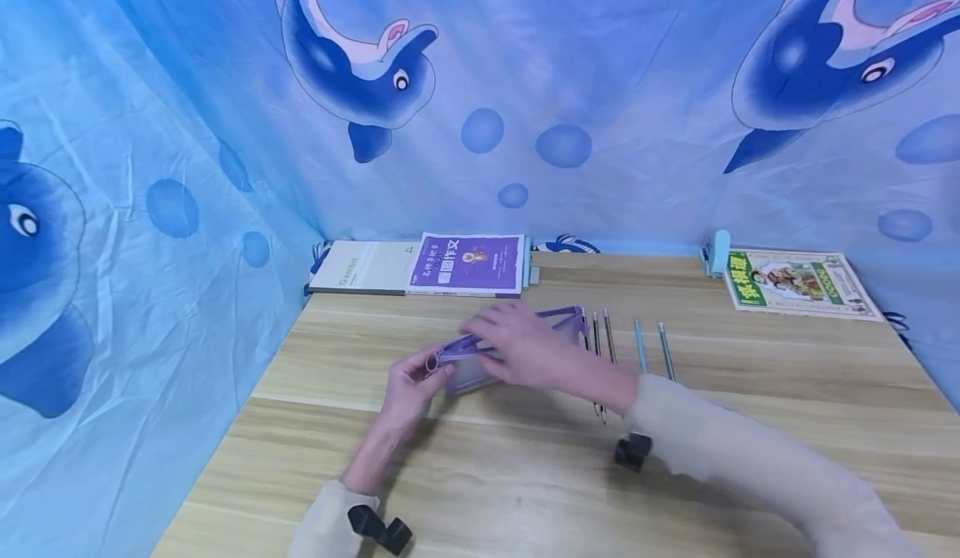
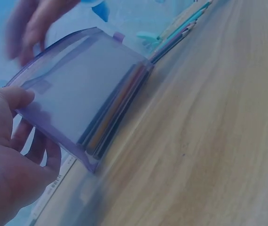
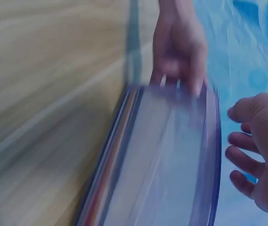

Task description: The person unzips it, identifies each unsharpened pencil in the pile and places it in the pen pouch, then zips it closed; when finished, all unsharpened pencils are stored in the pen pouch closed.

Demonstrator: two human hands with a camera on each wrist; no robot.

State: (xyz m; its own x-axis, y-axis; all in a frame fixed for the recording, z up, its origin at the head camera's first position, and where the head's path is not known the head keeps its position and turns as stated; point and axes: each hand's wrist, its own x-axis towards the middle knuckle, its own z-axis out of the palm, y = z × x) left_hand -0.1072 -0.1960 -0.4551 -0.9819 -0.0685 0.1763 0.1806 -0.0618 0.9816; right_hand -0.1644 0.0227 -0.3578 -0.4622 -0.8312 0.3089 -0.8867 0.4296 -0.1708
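A see-through pencil case with purple edging [image 1: 468,376] stands tilted on the wooden table. My left hand [image 1: 408,391] pinches its left end between thumb and fingers. Several pencils [image 2: 113,110] lie inside along the bottom, seen through the clear side in the left wrist view. Blurred by motion, my right hand [image 1: 528,348] hovers at the upper zipped edge. In the right wrist view its loosely bent fingers [image 3: 244,162] are apart from the case, with nothing between them. Part of the case is hidden behind this hand in the head view.
Right of the case lie several dark pencils [image 1: 610,337], a light blue pencil [image 1: 640,345] and a green one [image 1: 667,351]. A purple book [image 1: 468,264] and a white book [image 1: 360,266] are at the back left. A magazine [image 1: 802,284] lies back right, beside a light blue object [image 1: 717,253].
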